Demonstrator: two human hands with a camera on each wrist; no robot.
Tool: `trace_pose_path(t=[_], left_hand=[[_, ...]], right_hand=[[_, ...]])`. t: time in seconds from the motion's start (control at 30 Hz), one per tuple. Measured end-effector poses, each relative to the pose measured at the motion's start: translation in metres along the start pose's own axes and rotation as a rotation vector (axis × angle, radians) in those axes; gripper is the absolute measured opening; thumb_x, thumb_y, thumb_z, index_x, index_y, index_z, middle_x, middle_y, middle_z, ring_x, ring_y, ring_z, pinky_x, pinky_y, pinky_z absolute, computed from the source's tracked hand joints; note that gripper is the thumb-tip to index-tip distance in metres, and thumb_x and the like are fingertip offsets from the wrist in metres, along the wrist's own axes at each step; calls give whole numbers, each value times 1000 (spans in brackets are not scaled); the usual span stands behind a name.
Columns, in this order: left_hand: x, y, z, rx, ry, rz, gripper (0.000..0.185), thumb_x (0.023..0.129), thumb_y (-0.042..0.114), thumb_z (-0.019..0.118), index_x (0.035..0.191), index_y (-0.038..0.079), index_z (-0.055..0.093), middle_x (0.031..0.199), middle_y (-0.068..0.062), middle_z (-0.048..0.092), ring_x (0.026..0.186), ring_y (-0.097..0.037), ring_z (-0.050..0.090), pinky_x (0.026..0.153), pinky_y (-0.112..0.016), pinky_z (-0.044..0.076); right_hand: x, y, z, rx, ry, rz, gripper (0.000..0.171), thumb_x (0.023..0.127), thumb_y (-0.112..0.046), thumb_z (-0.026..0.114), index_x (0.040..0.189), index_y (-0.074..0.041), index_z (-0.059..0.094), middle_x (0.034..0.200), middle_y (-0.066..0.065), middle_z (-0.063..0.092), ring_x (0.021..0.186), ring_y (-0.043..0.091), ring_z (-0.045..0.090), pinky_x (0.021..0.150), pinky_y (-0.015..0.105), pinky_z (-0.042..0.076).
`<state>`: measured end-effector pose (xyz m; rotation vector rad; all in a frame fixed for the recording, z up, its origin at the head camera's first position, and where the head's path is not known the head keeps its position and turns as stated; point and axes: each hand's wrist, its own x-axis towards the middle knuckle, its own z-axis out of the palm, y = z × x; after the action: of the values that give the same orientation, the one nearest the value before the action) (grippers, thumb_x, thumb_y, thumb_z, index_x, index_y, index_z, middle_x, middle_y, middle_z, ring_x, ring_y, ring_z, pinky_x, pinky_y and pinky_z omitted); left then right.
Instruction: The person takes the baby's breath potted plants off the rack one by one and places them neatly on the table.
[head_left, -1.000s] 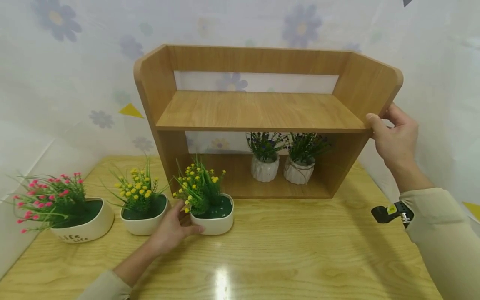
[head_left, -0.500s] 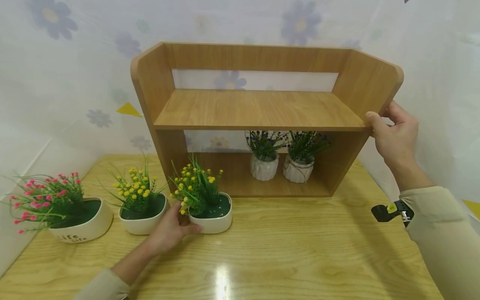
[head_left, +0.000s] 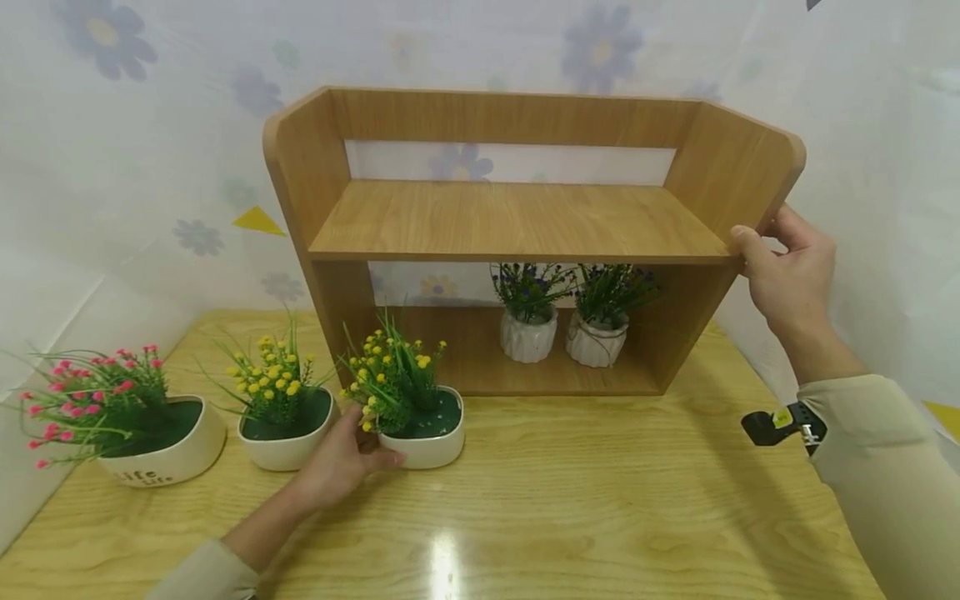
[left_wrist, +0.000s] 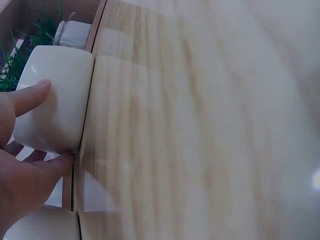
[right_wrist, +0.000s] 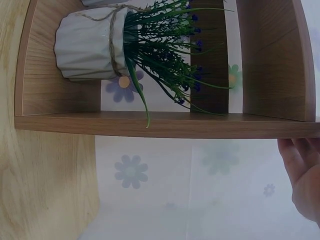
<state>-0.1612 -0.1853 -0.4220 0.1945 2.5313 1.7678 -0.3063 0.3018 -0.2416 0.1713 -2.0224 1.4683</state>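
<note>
My left hand holds a white oval pot with yellow flowers at its left end, in front of a wooden shelf. In the left wrist view the thumb lies on the side of the white pot and the other fingers reach round its end. The pot stands on the table by the shelf's front edge. My right hand grips the shelf's right side panel, thumb at the front where the middle board meets it. Its fingers go behind the panel, partly hidden; the right wrist view shows fingertips against the outer face.
Two white ribbed pots with purple flowers stand on the lower level, right half. Left of my left hand are a second yellow-flowered pot and a pink-flowered pot. A flower-printed sheet hangs behind the table.
</note>
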Motion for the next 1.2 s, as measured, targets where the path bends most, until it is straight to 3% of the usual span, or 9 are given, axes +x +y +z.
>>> trace_pose_path(t=[0.13, 0.3, 0.6, 0.83, 1.2], left_hand=[[-3, 1, -2, 29, -3, -10, 97, 80, 12, 86, 154, -1, 25, 154, -31, 33, 137, -48, 38, 109, -50, 35], [-8, 0, -3, 8, -4, -55, 108, 79, 13, 86, 158, 1, 14, 155, -35, 24, 135, -53, 37, 108, -52, 38], [-20, 5, -7, -63, -2, -38, 99, 80, 7, 85, 154, 0, 20, 155, -33, 24, 136, -52, 36, 109, -48, 36], [-38, 7, -11, -132, -30, 21, 99, 83, 2, 81, 157, 3, 16, 155, -30, 28, 139, -49, 35, 109, -45, 37], [-74, 20, -19, -177, -85, 34, 93, 85, 3, 80, 157, 4, 21, 155, -31, 28, 136, -52, 37, 104, -39, 46]], right_hand=[[0, 1, 1, 24, 7, -8, 35, 93, -5, 63, 127, -10, 70, 97, 0, 65, 86, 11, 63, 64, 18, 54], [-1, 2, 2, -14, 3, -18, 38, 94, -6, 61, 130, -11, 69, 97, -3, 64, 82, 8, 64, 64, 17, 54], [-1, -1, 3, -22, 19, -23, 37, 93, -5, 61, 129, -9, 69, 93, -6, 64, 78, 5, 64, 62, 16, 54], [-1, -1, 2, -27, 17, -26, 38, 93, -6, 62, 130, -10, 68, 95, -5, 65, 76, 4, 65, 63, 16, 54], [-1, -1, 1, 22, 19, -24, 38, 92, -3, 62, 128, -8, 69, 89, -3, 63, 68, 2, 65, 62, 17, 55]])
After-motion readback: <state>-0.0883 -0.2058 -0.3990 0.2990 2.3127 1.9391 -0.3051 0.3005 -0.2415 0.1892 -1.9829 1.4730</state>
